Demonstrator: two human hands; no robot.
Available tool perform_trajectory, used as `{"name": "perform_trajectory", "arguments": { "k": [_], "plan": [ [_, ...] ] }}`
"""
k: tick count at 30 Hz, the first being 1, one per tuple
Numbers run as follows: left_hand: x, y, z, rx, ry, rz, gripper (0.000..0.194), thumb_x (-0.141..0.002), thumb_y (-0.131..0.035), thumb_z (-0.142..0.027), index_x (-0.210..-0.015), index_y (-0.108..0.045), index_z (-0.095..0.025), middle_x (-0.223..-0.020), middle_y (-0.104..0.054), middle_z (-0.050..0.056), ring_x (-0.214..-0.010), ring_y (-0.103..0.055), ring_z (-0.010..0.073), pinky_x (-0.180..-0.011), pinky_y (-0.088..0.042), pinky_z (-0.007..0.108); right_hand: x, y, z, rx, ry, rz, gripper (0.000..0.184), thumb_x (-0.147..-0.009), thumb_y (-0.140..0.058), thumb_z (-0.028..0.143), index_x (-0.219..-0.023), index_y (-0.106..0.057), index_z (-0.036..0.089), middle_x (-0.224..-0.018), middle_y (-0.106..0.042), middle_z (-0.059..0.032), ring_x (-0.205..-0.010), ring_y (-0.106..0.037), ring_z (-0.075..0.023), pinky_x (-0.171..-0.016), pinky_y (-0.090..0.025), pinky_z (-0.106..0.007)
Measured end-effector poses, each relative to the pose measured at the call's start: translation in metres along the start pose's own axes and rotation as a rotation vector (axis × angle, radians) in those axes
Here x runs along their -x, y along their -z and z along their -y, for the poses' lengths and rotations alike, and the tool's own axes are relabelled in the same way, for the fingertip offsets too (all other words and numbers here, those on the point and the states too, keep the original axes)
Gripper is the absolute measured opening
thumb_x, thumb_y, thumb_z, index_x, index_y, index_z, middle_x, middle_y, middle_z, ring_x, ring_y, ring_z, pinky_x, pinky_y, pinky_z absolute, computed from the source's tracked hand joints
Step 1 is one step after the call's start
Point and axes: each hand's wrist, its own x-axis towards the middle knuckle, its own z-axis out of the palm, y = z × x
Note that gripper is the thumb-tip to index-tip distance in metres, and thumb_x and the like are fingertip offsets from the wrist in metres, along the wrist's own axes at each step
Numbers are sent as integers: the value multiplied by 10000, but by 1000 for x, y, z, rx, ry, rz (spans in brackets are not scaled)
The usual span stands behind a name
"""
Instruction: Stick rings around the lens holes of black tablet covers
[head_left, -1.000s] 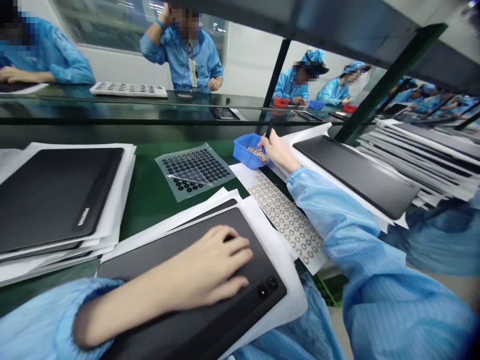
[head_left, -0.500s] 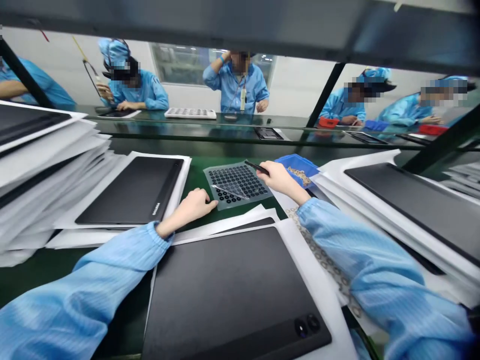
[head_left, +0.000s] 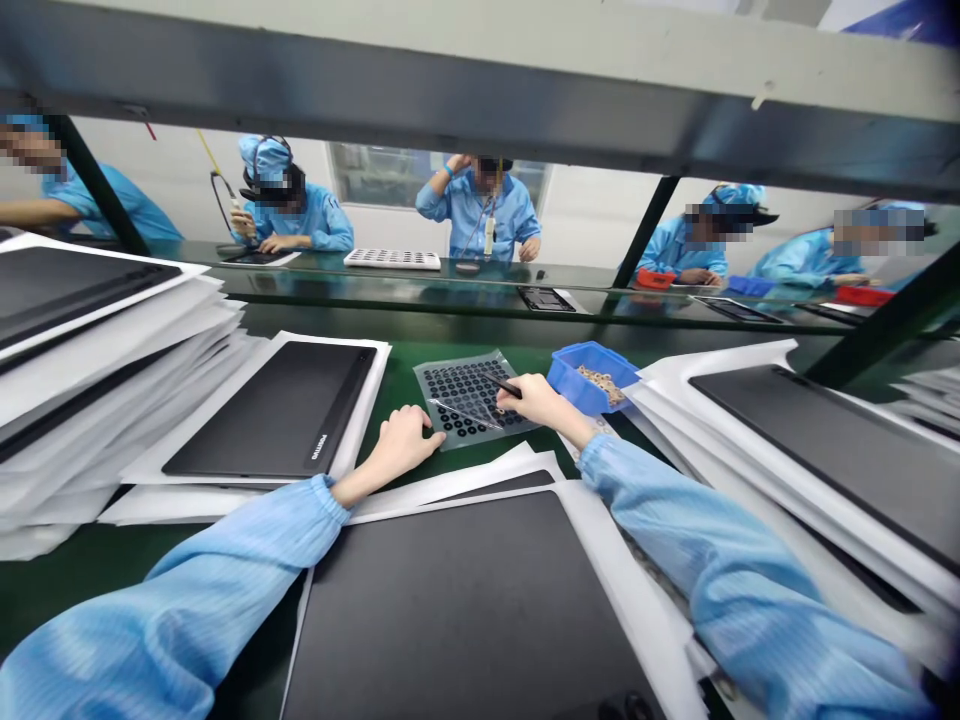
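Observation:
My right hand grips slim black tweezers, their tip over a clear sheet bearing rows of black rings. A narrow transparent strip lies across that sheet. At the sheet's near left corner, my left hand rests with fingers bent and the thumb apart, holding nothing. Just in front of me lies a dark tablet-like panel on white paper, its camera lenses partly cut off at the bottom edge. Beyond my right hand sits a blue bin with small tan rings inside.
Paper-layered stacks of dark panels stand at left and right; another panel lies beside my left hand. A shelf beam crosses overhead. Several co-workers in blue sit across the bench, one person in the middle.
My right hand has moved slightly left and nearer, bringing the tweezers farther over the ring sheet. The view has tilted upward, and more of the blue bin shows.

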Motion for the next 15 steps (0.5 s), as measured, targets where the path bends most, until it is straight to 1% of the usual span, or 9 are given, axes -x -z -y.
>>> {"name": "perform_trajectory", "arguments": {
  "k": [2,4,6,7,9,11,12,14,15],
  "plan": [
    [0,0,0,0,-6,-5,304,-895,-563,-388,-1060,-583,-134,-1078,-595,75,-985,-580,209,-849,-484,415,-2,-9,-4,14,-11,50,194,-894,-570,305,-917,-630,122,-866,-653,-27,-754,-624,-137,-707,-520,-310],
    [0,-1,1,-2,-13,-8,304,-895,-563,-390,-1058,-584,-134,-1079,-595,75,-989,-579,210,-852,-483,416,-3,-15,-6,32,-20,79,229,-907,-553,329,-996,-614,127,-955,-644,-42,-808,-629,-149,-727,-536,-334],
    [-2,-2,2,-5,-17,-9,307,-895,-562,-393,-1059,-584,-134,-1082,-595,76,-991,-579,210,-854,-483,417,-2,-15,-5,54,-34,75,238,-910,-549,329,-1028,-607,130,-990,-639,-49,-831,-629,-154,-739,-537,-343],
    [-2,-3,3,-8,-17,-8,310,-895,-561,-395,-1060,-584,-134,-1084,-595,76,-990,-580,210,-853,-484,417,-2,-11,-5,68,-47,60,233,-907,-553,325,-1017,-610,128,-979,-641,-50,-826,-628,-153,-741,-534,-342],
    [-4,-4,4,-14,-14,-5,310,-896,-560,-395,-1062,-584,-135,-1086,-595,77,-988,-581,209,-851,-486,415,-1,4,-8,104,-90,-6,195,-896,-562,301,-950,-631,126,-924,-657,-59,-816,-629,-156,-746,-514,-315],
    [-6,-5,4,-19,-8,-2,304,-896,-561,-389,-1062,-585,-136,-1085,-595,76,-987,-581,208,-851,-486,414,3,28,-18,153,-161,-120,186,-899,-528,272,-911,-647,130,-904,-673,-90,-857,-632,-184,-761,-482,-287],
    [-6,-5,4,-19,-6,-1,302,-896,-562,-387,-1062,-585,-136,-1084,-596,76,-986,-582,207,-851,-486,414,6,41,-27,181,-209,-186,207,-906,-494,261,-924,-651,128,-927,-677,-115,-897,-630,-208,-769,-467,-286],
    [-7,-6,4,-16,-6,0,301,-897,-561,-387,-1065,-585,-137,-1086,-596,76,-988,-581,208,-852,-486,415,14,66,-46,245,-332,-302,274,-915,-425,239,-990,-646,94,-998,-659,-182,-958,-617,-272,-767,-455,-328],
    [-7,-6,4,-13,-7,-1,304,-897,-561,-388,-1068,-583,-137,-1088,-595,76,-990,-581,209,-853,-485,416,19,77,-56,272,-396,-335,272,-892,-447,221,-992,-648,67,-993,-652,-214,-943,-620,-298,-748,-456,-346]
  ]
}}
